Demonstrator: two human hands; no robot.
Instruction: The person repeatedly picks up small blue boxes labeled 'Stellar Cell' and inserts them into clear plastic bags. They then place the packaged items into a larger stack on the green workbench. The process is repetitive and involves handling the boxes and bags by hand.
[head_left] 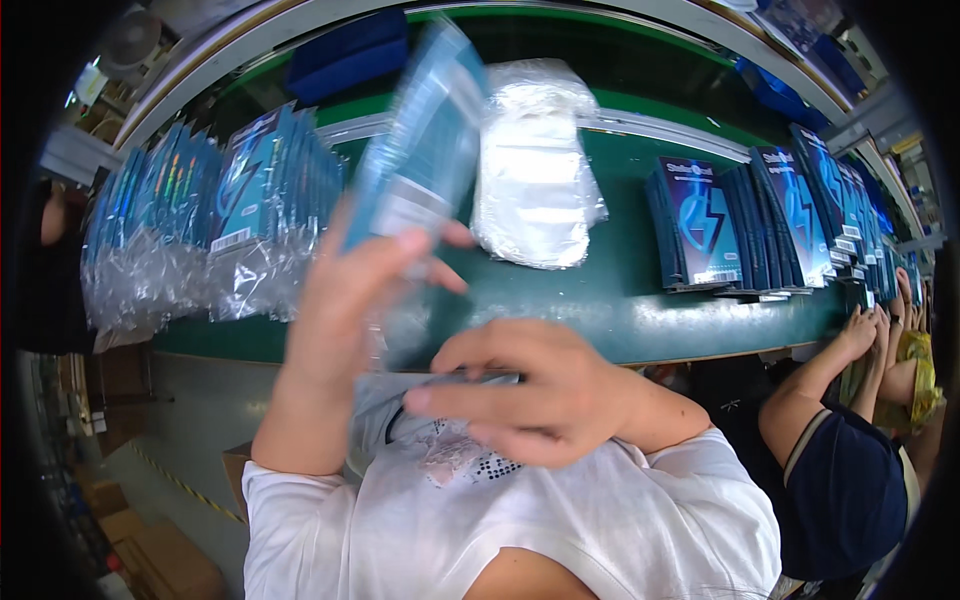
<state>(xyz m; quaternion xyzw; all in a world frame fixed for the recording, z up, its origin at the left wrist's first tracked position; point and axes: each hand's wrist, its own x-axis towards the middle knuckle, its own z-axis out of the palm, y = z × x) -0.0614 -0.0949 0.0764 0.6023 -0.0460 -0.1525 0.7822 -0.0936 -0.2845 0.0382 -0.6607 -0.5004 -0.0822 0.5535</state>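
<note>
My left hand (350, 265) is raised on the left, closed on the lower end of a flat blue box (425, 130). The box is tilted and smeared by motion; clear plastic seems to hang below it. In front of my chest is my right hand (540, 385), its fingers bent and apart, with nothing plainly held in them. Beyond both hands lies a stack of clear plastic bags (530, 180) on the green table (620, 310).
Rows of bagged blue boxes (245, 190) stand at the left. Unbagged blue boxes (705, 225) stand in rows at the right. A dark blue bin (350, 55) sits at the back. Beside me at the right, another person's arms (815, 385) reach to the table. Cardboard boxes (165, 555) lie on the floor.
</note>
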